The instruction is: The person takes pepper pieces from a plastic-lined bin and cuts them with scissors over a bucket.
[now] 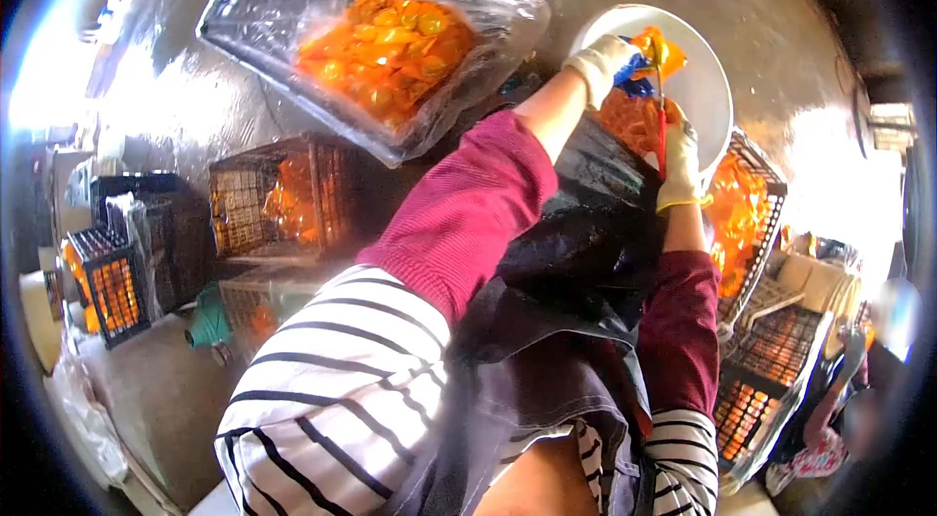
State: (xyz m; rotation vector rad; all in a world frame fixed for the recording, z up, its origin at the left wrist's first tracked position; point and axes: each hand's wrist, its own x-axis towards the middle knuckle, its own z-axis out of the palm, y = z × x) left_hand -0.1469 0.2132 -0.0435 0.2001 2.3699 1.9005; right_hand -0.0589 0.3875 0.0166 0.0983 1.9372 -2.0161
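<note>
My left hand [607,59], in a white glove with blue on the palm, is closed around a glossy orange piece [666,55] that looks like a pepper. It is over a large white bucket [717,77]. My right hand [680,163], in a pale glove with a yellow cuff, grips a slim red-handled cutting tool [662,147]. Its dark blade stands upright against the orange piece; whether it is a knife or scissors I cannot make out. Reddish-orange pieces [627,118] lie inside the bucket, below my hands.
At the upper left, a plastic-lined crate [249,3] holds a heap of glossy orange pieces [390,47]. Another crate [776,194] with orange pieces is right beside the bucket. Dark crates [781,350] stand at lower right, near another person [830,418]. More crates [278,194] are at left.
</note>
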